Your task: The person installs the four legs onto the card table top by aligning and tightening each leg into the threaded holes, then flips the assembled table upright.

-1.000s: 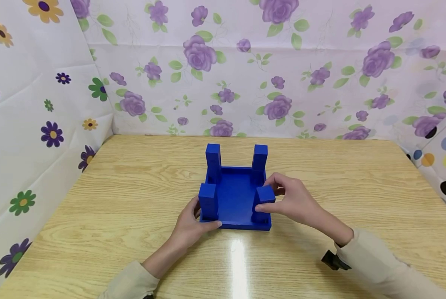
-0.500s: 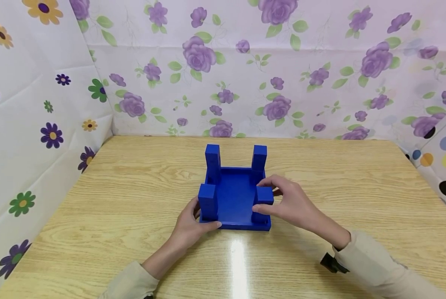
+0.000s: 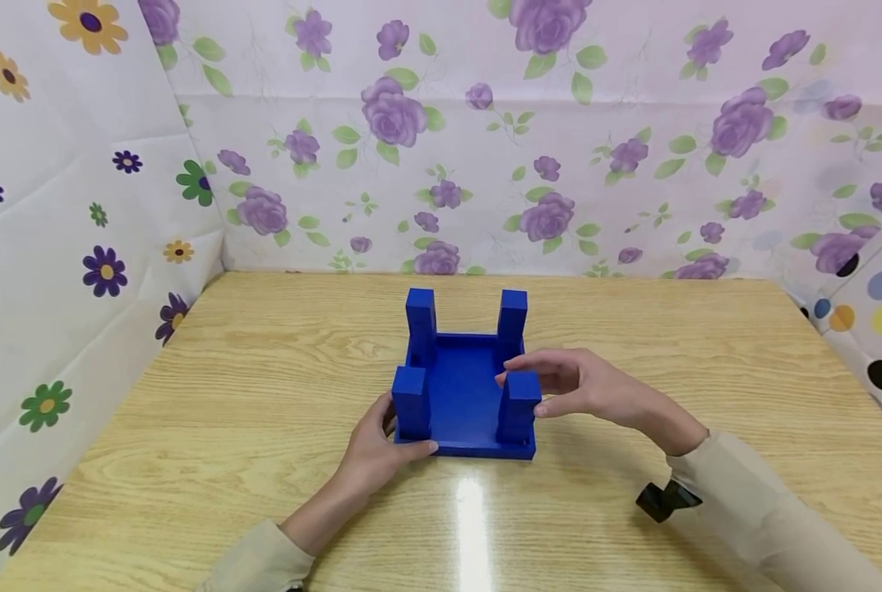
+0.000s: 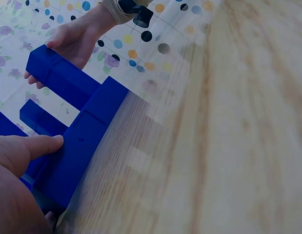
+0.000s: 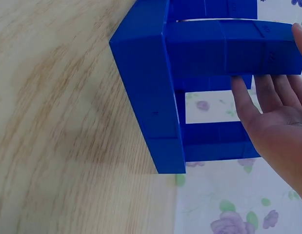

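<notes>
A blue square base with low walls and an upright blue post at each corner lies on the table, like a small upturned table. My left hand holds its near left corner, thumb over the front wall; the fingers are mostly hidden beneath and behind. Around the near right post my right hand is loosely spread, fingers behind it and thumb at its right side. In the right wrist view the fingers lie beside that post without a clear grip. The near left post rises by my left hand.
The far left post and far right post stand at the back corners. Light wood-grain tabletop surrounds the base. A flowered cloth hangs behind the table's far edge. A black strap piece is on the right sleeve.
My right thumb has come off the front of the near right post and moved right, and the right hand has loosened. My left hand and the blue base have stayed in place.
</notes>
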Action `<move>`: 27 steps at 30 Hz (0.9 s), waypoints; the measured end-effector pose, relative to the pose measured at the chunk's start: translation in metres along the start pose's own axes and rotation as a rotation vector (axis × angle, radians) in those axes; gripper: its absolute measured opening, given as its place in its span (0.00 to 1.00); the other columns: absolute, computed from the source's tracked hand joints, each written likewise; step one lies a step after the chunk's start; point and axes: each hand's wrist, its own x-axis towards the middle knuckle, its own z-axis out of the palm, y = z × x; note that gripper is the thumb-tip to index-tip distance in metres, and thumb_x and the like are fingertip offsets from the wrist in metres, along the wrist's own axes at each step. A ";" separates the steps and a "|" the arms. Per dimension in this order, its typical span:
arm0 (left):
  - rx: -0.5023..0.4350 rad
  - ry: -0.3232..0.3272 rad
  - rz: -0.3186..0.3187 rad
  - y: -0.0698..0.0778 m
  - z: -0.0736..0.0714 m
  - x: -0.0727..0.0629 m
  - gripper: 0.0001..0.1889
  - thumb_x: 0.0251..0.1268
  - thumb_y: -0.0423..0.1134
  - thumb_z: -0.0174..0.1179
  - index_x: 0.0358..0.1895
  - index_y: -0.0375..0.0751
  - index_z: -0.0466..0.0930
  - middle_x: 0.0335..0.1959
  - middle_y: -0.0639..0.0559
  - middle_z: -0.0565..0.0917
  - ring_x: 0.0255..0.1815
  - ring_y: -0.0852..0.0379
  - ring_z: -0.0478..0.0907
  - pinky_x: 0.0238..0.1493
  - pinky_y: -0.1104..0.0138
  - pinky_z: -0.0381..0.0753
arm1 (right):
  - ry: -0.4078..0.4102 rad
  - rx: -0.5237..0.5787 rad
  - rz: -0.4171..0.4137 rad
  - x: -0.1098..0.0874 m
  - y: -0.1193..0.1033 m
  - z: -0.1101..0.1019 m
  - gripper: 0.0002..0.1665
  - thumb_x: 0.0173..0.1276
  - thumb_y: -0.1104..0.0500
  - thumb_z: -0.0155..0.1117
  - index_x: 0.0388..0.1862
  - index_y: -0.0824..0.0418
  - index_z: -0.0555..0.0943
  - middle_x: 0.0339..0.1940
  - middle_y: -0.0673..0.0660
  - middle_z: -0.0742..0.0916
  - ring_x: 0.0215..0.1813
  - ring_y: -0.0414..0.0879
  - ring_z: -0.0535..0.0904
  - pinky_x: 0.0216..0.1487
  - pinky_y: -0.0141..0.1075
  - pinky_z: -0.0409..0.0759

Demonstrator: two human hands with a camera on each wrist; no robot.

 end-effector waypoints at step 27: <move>-0.002 -0.005 -0.003 0.001 0.000 -0.001 0.43 0.49 0.30 0.74 0.71 0.36 0.62 0.65 0.40 0.70 0.66 0.40 0.66 0.66 0.49 0.64 | 0.065 -0.157 0.032 0.001 -0.003 0.006 0.28 0.64 0.64 0.68 0.64 0.65 0.74 0.58 0.58 0.81 0.61 0.48 0.76 0.62 0.36 0.72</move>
